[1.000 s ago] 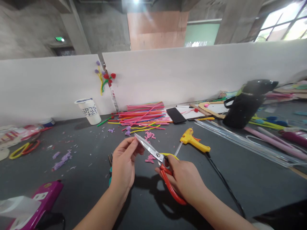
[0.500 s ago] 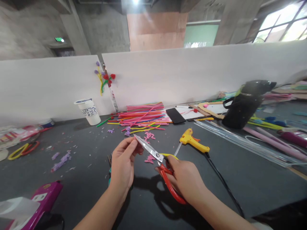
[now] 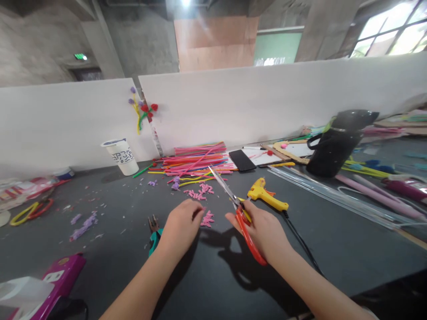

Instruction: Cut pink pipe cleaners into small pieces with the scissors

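My right hand grips a pair of scissors by its red handles. The blades point up and away to the left, nearly closed together. A thin yellow strip shows beside the handles; whether the hand holds it too is unclear. My left hand is low over the dark table, palm down, its fingers curled in; any small thing in them is hidden. Right by its fingertips lies a little heap of short pink pieces, with more pink cuttings scattered beyond. Pliers with teal handles lie partly behind the left wrist.
A bundle of coloured pipe cleaners lies at the back beside a phone. A yellow glue gun with a black cord is on the right, near a black jug. A white cup and purple power strip stand left.
The scissors have drawn back from my left fingertips to the right, blades now pointing more upward. My left hand has turned palm down and moved right, beside the pink pieces, uncovering the pliers.
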### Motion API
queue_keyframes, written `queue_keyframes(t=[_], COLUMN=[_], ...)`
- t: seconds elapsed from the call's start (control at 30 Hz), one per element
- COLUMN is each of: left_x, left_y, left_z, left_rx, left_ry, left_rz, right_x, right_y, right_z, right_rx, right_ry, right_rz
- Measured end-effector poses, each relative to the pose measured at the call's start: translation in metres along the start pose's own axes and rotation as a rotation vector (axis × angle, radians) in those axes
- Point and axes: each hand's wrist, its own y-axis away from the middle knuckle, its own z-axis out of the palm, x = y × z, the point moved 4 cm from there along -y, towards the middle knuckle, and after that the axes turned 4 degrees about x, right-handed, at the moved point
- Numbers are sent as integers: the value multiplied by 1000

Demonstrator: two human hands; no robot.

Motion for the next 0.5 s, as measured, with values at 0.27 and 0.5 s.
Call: queue_keyframes(t=[0.27, 0.5], left_x=[-14, -26], left_y=[1, -13], left_z=[15, -12], left_rx=[-175, -13], left_ry=[-401, -371], left_rz=[67, -27], right_x=[8, 7], right_y=[-5, -5], right_z=[1, 4], right_rx=[24, 40], right_ry=[-15, -14], right_rz=[8, 8])
